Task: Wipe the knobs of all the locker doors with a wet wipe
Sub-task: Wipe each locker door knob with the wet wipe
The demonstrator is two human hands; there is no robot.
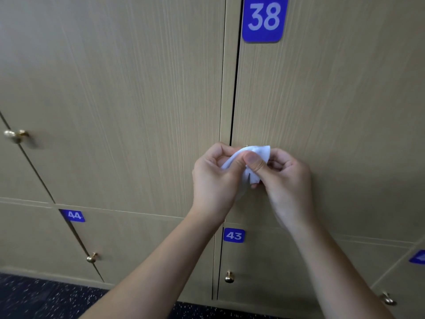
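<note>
A white wet wipe [247,161] is held bunched between both hands in front of the locker door marked 38 [322,111], close to that door's left edge. The left hand [215,178] is curled round the wipe's left part, its thumb laid across the cloth. The right hand [284,178] pinches the right part with bent fingers. Whether a knob lies under the wipe cannot be told. Up and right of the grip sits the blue number plate 38 [264,19]. Below the grip, the plate 43 [234,235] and a brass knob [229,277] are seen; far left of it, another brass knob [15,135].
</note>
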